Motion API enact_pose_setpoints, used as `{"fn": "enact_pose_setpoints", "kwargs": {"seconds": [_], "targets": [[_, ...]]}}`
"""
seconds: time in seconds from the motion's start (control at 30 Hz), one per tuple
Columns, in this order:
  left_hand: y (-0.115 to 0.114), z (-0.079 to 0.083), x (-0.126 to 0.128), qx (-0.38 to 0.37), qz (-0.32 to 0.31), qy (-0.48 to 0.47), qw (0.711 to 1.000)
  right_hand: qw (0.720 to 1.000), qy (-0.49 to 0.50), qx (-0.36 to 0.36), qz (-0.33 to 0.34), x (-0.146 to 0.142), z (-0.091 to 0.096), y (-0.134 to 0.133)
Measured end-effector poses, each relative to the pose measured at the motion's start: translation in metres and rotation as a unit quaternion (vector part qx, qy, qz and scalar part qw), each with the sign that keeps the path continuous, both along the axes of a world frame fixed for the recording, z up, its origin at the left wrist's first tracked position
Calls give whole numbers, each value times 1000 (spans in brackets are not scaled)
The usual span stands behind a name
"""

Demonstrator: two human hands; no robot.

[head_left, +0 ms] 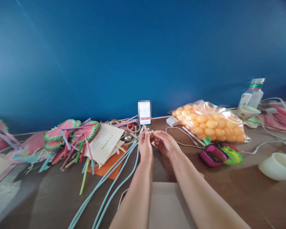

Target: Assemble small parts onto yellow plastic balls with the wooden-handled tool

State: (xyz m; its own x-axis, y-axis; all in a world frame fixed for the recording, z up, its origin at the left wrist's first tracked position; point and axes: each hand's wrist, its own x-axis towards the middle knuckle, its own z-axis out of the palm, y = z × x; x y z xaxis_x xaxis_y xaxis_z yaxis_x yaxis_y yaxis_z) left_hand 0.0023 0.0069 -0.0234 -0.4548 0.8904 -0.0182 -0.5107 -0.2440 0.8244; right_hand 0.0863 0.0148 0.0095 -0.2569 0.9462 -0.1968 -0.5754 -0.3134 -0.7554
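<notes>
In the middle of the head view, my left hand point(146, 145) and my right hand point(166, 143) come together over the table. Between their fingertips is a small, shiny, gold-coloured round object point(151, 133), pinched from both sides. Its exact kind is too small to make out, and the fingers cover part of it. Just behind it, a phone point(144, 112) with a lit, blurred screen stands upright near the blue wall. Light-blue cords point(116, 173) run past my left hand toward the front. A shiny silver round piece point(128, 137) lies to the left.
Left are pink-green paper fans point(85, 132), paper strips, a printed sheet point(105, 140) and an orange sheet point(107, 168). Right are a bag of orange balls point(209, 122), a small white box point(173, 121), a purple container point(212, 156), a white bowl point(274, 167) and a bottle point(252, 93).
</notes>
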Motion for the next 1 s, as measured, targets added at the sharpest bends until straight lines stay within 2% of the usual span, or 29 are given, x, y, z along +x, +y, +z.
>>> {"fn": "enact_pose_setpoints", "kwargs": {"seconds": [0.27, 0.57, 0.83, 1.0], "targets": [[0, -4, -2, -1, 12, 30, 999, 999, -40, 13, -10, 0, 3, -2], [-2, -2, -1, 2, 0, 13, 1000, 995, -91, 35, -32, -1, 5, -4], [-2, -4, -1, -11, 12, 29, 999, 992, -106, 49, -45, -2, -1, -1], [-3, -3, -1, 2, 16, 42, 999, 995, -84, 47, -38, -2, 1, -3]]}}
